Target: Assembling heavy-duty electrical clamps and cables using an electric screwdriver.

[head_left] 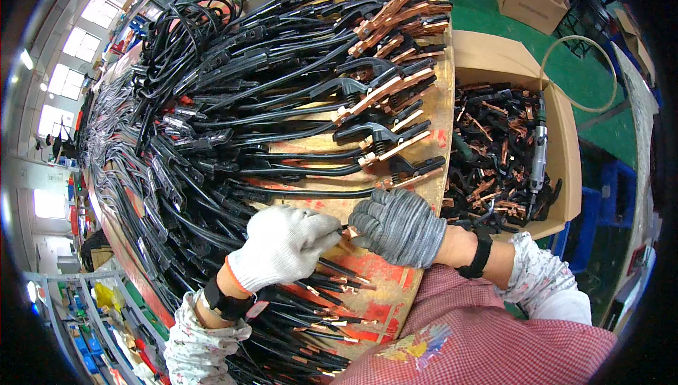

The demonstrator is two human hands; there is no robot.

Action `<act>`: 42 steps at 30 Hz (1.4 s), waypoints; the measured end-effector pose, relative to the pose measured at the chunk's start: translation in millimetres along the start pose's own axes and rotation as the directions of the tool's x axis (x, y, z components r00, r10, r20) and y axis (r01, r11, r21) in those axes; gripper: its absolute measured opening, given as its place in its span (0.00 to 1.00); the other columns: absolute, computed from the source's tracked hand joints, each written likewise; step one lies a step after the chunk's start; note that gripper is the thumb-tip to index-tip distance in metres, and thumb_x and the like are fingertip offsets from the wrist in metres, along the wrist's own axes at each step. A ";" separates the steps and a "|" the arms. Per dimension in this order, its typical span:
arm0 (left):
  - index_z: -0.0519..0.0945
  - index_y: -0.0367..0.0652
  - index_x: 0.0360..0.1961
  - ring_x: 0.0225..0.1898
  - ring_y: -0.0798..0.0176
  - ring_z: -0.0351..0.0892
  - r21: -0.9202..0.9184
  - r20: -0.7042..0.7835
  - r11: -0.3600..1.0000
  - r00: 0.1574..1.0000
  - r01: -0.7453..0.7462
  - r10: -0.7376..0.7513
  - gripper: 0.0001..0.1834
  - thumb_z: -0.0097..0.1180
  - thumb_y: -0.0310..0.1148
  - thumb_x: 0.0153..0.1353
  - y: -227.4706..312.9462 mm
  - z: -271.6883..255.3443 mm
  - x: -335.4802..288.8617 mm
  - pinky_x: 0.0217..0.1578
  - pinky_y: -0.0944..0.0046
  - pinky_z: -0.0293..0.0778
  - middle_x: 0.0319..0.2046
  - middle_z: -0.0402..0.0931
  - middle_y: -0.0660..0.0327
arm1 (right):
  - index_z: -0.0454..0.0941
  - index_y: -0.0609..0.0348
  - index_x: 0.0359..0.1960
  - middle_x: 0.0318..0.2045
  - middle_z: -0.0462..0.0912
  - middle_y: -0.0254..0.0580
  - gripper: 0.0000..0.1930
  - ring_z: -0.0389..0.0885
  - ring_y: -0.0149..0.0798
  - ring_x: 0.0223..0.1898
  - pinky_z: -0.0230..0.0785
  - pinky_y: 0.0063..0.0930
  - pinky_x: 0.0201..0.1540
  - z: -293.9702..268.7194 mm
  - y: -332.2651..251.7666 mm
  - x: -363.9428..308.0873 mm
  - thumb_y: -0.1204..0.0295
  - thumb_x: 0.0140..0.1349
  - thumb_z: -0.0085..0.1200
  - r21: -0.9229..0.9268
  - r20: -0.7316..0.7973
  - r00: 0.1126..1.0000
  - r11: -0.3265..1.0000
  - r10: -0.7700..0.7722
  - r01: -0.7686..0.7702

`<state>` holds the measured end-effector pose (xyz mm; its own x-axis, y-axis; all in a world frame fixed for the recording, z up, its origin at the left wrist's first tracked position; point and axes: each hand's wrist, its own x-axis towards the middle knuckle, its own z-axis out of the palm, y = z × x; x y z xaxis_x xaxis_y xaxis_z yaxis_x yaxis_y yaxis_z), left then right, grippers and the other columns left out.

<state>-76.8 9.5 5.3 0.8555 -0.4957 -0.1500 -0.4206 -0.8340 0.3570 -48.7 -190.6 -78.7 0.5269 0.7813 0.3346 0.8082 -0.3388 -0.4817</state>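
Observation:
My left hand (282,244), in a white knit glove, is closed in a pinch at the table's front edge. My right hand (399,228), in a grey glove, is curled shut right beside it. Between their fingertips a small dark bit of black cable (345,230) shows; the gloves hide the rest. Just beyond my right hand lie black welding clamps (406,167) with copper jaws, fixed to black cables (304,171). Nearer to me, below my left hand, several loose cables (339,268) end in bare copper tips.
A wooden table (417,272) carries the dense cable bundles. At its right stands an open cardboard box (568,152) full of loose clamps, with a silver power screwdriver (539,159) on them. A pale hose (613,81) loops above. Blue crates (614,194) stand farther right.

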 end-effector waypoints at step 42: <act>0.79 0.55 0.44 0.26 0.52 0.79 -0.136 0.076 0.974 0.983 0.178 -0.169 0.20 0.61 0.47 0.49 6.5 7.3 0.0 0.27 0.57 0.74 0.25 0.79 0.56 | 0.69 0.60 0.53 0.46 0.73 0.52 0.24 0.71 0.52 0.49 0.63 0.39 0.53 -71.0 79.9 -113.8 0.71 0.52 0.57 -0.045 -0.591 0.547 0.653 0.593 -0.756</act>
<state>-81.7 2.4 0.9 0.8889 -0.3642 -0.2777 -0.2161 -0.8681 0.4470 -25.4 -343.8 -97.8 0.9230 -0.0831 0.3758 0.1410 -0.8357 -0.5309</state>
